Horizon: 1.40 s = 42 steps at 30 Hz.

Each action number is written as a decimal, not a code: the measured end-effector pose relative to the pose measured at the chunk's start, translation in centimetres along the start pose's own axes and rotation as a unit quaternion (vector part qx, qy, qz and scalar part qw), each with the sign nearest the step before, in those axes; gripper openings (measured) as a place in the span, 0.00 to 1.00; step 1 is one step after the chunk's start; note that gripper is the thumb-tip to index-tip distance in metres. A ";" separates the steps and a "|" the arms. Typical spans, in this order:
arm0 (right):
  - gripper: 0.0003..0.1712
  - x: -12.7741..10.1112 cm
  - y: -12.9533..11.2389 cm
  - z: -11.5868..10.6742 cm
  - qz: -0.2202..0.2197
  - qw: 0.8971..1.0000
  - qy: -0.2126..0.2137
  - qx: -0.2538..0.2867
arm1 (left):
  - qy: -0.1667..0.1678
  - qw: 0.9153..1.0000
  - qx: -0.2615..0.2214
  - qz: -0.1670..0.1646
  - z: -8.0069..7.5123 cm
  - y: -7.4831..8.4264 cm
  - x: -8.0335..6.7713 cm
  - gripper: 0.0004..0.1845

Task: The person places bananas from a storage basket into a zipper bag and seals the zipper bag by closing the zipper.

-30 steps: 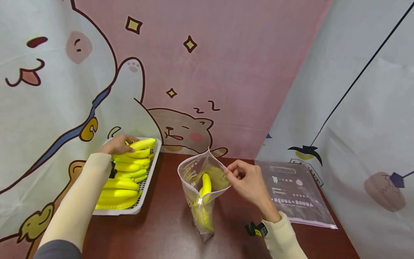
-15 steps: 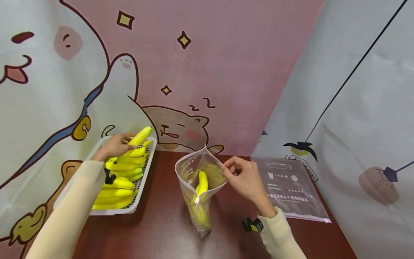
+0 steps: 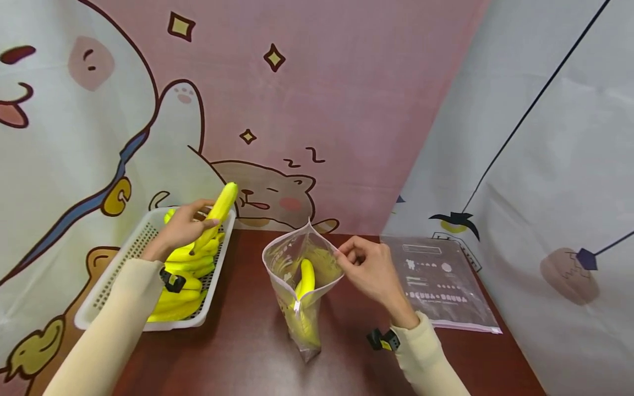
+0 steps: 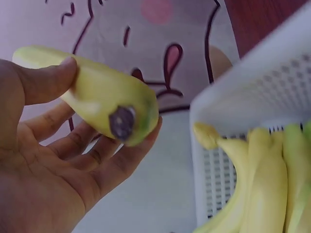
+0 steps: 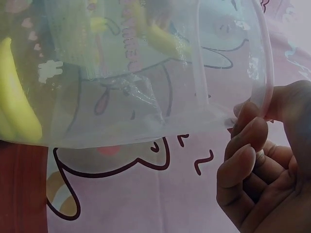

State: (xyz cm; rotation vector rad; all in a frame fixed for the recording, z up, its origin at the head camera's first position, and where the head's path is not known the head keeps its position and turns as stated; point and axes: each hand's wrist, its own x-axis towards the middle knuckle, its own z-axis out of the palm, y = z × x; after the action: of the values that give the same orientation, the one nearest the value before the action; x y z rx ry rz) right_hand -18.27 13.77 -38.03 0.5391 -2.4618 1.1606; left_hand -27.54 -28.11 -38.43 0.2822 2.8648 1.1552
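Note:
My left hand (image 3: 184, 226) holds a yellow banana (image 3: 221, 204) above the white basket (image 3: 106, 286). In the left wrist view the thumb lies on one side of that banana and the fingers on the other, its dark tip towards the camera. Several more bananas (image 3: 173, 308) lie in the basket. A clear zip bag (image 3: 283, 291) stands on the table with its mouth spread wide and its slider hanging at the front. Inside it is at least one banana (image 3: 307, 275). My right hand (image 3: 372, 270) pinches the bag's right rim between thumb and fingertips.
Another zip bag (image 3: 441, 286) lies flat at the right of the dark red table (image 3: 238, 346). Behind the table hangs a pink and white cloth (image 3: 346, 110) with cartoon animals, close to the basket and table edge.
My left hand has lifted the banana up off the others and tilted it more upright, moving slightly right over the basket. The right hand keeps its pinch on the bag's rim.

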 end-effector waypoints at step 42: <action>0.08 -0.2 -0.2 -0.1 0.005 1.000 -0.001 -0.001 | -0.007 0.966 -0.248 0.071 3.0 15.4 -5.1 0.21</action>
State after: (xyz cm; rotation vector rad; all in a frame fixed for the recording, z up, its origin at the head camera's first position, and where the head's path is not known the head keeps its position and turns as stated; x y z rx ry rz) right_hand -17.99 13.78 -37.98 0.5271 -2.4691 1.1629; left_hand -19.88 -16.10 -30.07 0.4670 2.4582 1.8258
